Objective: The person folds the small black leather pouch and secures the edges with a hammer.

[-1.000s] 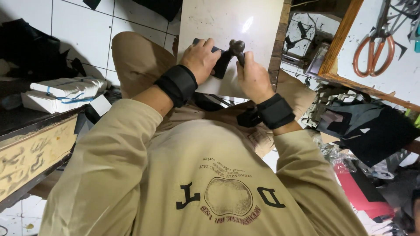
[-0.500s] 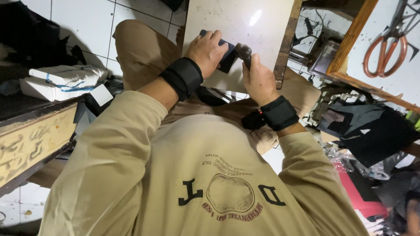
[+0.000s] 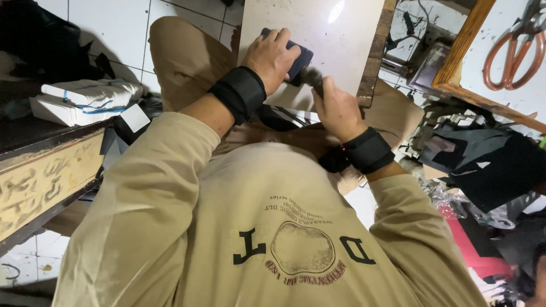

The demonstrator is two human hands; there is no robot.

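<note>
Orange-handled scissors (image 3: pixel 508 48) on a white board, white bundles (image 3: pixel 85 101) on a dark shelf, white tiled floor (image 3: pixel 108 25)

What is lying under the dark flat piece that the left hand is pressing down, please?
The dark flat piece lies on a pale board resting across the lap. The left hand covers most of it; the right hand holds a brush at its edge.

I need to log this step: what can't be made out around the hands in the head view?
- Dark flat piece: mostly hidden under the left hand.
- Brush: handle hidden inside the right hand; bristles blurred.
- Orange-handled scissors: cut off by the top edge.
</note>
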